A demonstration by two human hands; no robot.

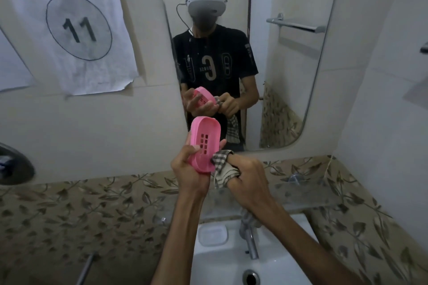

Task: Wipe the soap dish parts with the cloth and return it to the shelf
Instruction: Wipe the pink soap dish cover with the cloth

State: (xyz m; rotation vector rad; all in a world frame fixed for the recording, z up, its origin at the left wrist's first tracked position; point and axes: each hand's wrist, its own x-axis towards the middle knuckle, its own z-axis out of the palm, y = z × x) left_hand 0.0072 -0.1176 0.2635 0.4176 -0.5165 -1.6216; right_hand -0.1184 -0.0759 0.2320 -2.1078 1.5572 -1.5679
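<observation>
Black printed T-shirt, white headset

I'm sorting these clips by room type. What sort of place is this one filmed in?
Most likely a bathroom: a white washbasin with a metal tap sits below a wall mirror, with a glass shelf between them.

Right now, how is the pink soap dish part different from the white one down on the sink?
The pink soap dish part is held up by the left hand; the white soap dish part lies flat on the sink. The pink one has slots in its bottom; no slots show in the white one. The cloth touches only the pink one. Both are rounded trays.
</observation>
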